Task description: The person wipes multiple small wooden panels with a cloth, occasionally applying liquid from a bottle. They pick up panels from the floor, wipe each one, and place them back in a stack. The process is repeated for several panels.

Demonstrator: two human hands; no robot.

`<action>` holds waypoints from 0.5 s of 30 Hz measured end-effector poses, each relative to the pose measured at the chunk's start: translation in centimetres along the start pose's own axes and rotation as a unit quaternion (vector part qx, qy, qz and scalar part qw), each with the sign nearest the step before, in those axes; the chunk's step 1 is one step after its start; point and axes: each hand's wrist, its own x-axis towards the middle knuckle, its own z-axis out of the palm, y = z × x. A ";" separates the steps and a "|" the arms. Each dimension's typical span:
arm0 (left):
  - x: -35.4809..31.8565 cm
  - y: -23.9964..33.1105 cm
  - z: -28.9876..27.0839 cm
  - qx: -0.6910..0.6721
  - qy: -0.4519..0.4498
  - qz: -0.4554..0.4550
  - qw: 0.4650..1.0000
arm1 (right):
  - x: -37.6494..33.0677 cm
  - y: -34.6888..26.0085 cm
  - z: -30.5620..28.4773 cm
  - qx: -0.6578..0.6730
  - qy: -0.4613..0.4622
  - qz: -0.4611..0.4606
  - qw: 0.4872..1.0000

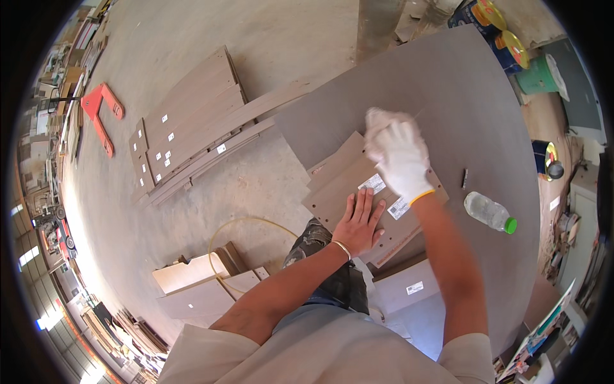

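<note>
**Two hands on a drilled panel at the grey bench**

While the bare left hand point(359, 224) lies flat on it, the small brown panel point(339, 185) sits on the near-left part of the big grey bench point(473, 115), stacked over other boards of the same brown, and that's the piece at the centre of things. Left fingers point(366, 201) are stretched out straight and close together, palm down, pinning the panel and gripping nothing. Up above, the right hand point(400, 157) in a white work glove hovers or presses at the panel's far edge; its fingers are curled in around something pale, maybe a cloth point(377, 118), though I can't tell for sure what it is or how tightly it's held. Two white stickers point(372, 184) show on the panel between the hands, and small drilled holes dot its face.

Moving outward: a clear plastic bottle point(489, 212) with a green cap lies on its side on the bench, right of the gloved wrist, with a small dark screw-like bit point(465, 178) just above it. Beyond the bench's far right edge, a green bucket point(540, 75). Off to the left on the concrete floor point(256, 38), a stack of long brown boards point(192, 121) with white labels, and further left an orange pallet jack point(101, 115). Near the person's knees, more pale boards point(198, 288) and a loop of yellowish hose point(243, 224).
</note>
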 end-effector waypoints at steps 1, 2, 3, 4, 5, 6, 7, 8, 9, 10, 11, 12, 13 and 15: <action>0.2 -0.4 -0.2 0.002 -0.118 -0.024 0.993 | -0.3 -2.5 1.4 0.036 -0.046 -0.044 0.997; 0.1 -0.3 -0.5 -0.001 -0.234 -0.047 0.971 | -1.1 -5.8 2.5 0.068 -0.090 -0.112 0.987; -0.8 -0.9 1.8 -0.184 -0.037 -0.060 0.980 | -1.9 -7.7 3.3 0.091 -0.101 -0.152 0.979; 0.4 0.2 2.4 -0.172 -0.025 -0.003 0.985 | -4.5 -2.0 11.4 0.167 0.027 -0.142 0.975; 0.0 -0.5 1.8 -0.071 -0.050 -0.020 0.996 | -2.6 -2.4 7.2 0.132 -0.036 -0.103 0.985; -0.3 -0.3 0.8 0.026 -0.079 -0.027 0.996 | -2.3 -1.5 4.5 0.084 -0.013 -0.058 0.995; -0.6 -0.3 0.8 0.021 -0.003 -0.016 1.000 | -2.0 -0.6 1.5 0.035 0.007 -0.009 0.999; -0.2 0.3 0.3 0.024 -0.055 -0.019 0.998 | -4.3 2.9 1.2 -0.028 0.113 0.044 0.992; -0.4 0.3 0.5 0.018 -0.051 -0.017 0.998 | -6.6 3.3 1.0 -0.034 0.090 0.080 0.992; -0.3 0.1 0.8 0.015 -0.044 -0.017 0.999 | -9.0 2.8 0.8 -0.039 0.071 0.112 0.990; -0.4 -0.1 0.8 0.015 -0.041 -0.018 0.999 | -11.4 1.9 0.9 -0.053 0.051 0.136 0.988; -0.7 -0.2 0.8 0.015 -0.038 -0.021 0.999 | -13.5 1.1 1.2 -0.033 0.030 0.171 0.984; -0.6 -0.2 0.7 0.018 -0.034 -0.022 0.999 | -16.0 0.7 2.2 -0.067 0.047 0.209 0.974; -0.5 0.0 0.7 0.019 -0.026 -0.018 0.999 | -16.0 -0.1 2.4 -0.080 0.033 0.284 0.955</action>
